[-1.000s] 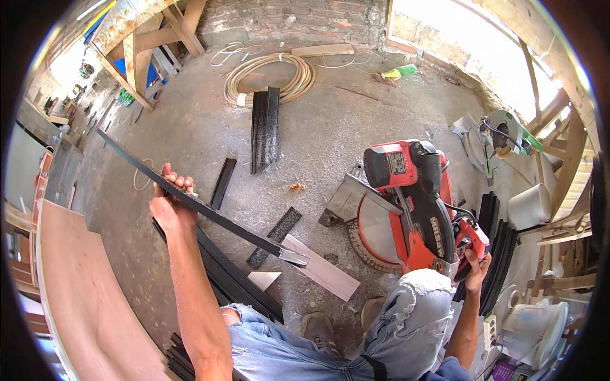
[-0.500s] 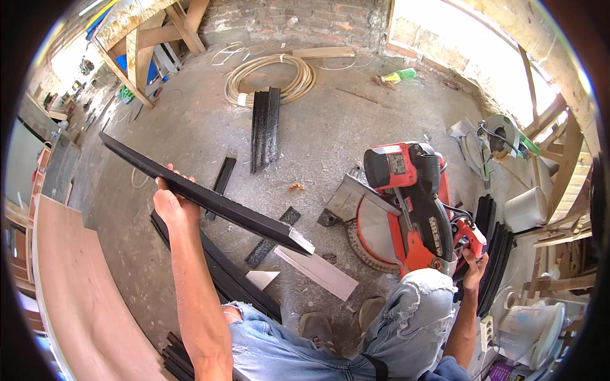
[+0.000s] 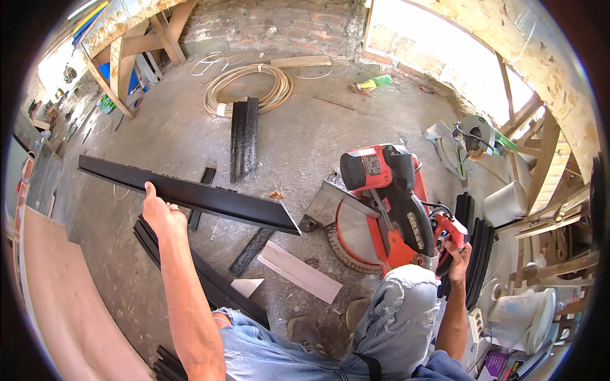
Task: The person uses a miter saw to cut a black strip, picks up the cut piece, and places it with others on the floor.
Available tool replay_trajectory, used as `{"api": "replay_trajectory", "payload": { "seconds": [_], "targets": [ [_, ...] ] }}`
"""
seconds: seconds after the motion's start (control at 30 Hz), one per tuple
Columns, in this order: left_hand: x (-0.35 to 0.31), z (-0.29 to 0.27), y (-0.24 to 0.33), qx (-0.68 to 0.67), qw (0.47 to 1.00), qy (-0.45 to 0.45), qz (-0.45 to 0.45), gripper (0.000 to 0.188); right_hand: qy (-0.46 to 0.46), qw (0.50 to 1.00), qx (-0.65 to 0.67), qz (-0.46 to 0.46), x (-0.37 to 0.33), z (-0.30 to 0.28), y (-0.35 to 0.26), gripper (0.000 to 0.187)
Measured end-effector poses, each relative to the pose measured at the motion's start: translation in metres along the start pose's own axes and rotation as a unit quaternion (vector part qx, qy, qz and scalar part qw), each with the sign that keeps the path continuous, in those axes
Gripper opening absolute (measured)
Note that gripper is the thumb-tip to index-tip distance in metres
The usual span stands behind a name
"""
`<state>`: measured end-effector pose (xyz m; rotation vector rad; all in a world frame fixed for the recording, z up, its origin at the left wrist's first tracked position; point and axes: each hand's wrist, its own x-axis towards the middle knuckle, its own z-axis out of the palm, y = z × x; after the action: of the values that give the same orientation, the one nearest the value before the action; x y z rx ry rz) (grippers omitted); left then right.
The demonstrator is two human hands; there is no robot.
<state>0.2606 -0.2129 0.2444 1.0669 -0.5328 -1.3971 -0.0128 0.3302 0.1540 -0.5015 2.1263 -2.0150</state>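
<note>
My left hand (image 3: 160,214) grips a long black profile strip (image 3: 216,202), held up flat above the floor with its mitred right end close to the saw's table. A red mitre saw (image 3: 384,209) stands on the concrete floor in front of my knee. My right hand (image 3: 456,257) is closed on the saw's red handle (image 3: 448,230), low at the right. My knee in torn jeans hides the front of the saw's base.
More black strips (image 3: 203,282) lie on the floor under my left arm, and short black offcuts (image 3: 251,251) and a pale board piece (image 3: 298,272) beside them. A bundle of black strips (image 3: 244,136) and a hose coil (image 3: 249,89) lie farther off. A wooden board (image 3: 63,311) is at left; buckets (image 3: 508,203) at right.
My left hand has lifted the black strip and swung it flatter, its right end moving up and right toward the saw. My right hand has stayed on the handle.
</note>
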Motion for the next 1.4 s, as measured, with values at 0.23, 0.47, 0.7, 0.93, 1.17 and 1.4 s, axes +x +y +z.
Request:
{"api": "replay_trajectory", "payload": {
  "seconds": [0.23,0.47,0.7,0.93,1.17,1.4],
  "targets": [
    [0.002,-0.004,-0.002,-0.005,0.999,-0.028,0.017,0.028,-0.001,1.0,0.002,-0.012,-0.001,0.0,0.001,0.017],
    [0.0,-0.001,-0.002,-0.02,1.0,0.003,-0.01,0.028,-0.007,1.0,0.016,-0.003,-0.002,0.003,-0.001,0.016],
    [0.0,0.001,0.001,-0.018,1.0,0.0,-0.014,0.03,-0.003,1.0,0.015,-0.004,0.0,0.003,-0.001,0.014],
    [-0.003,0.001,0.001,-0.01,1.0,-0.002,-0.005,0.031,-0.003,1.0,0.02,0.001,-0.001,0.006,-0.005,0.014],
    [-0.004,0.001,0.004,0.002,1.0,0.0,0.0,0.03,-0.009,1.0,0.016,-0.015,-0.001,0.005,-0.004,0.014],
    [-0.001,0.0,0.001,-0.035,0.999,-0.003,-0.006,0.028,-0.004,1.0,0.022,-0.014,-0.004,0.008,-0.004,0.015]
  ]
}}
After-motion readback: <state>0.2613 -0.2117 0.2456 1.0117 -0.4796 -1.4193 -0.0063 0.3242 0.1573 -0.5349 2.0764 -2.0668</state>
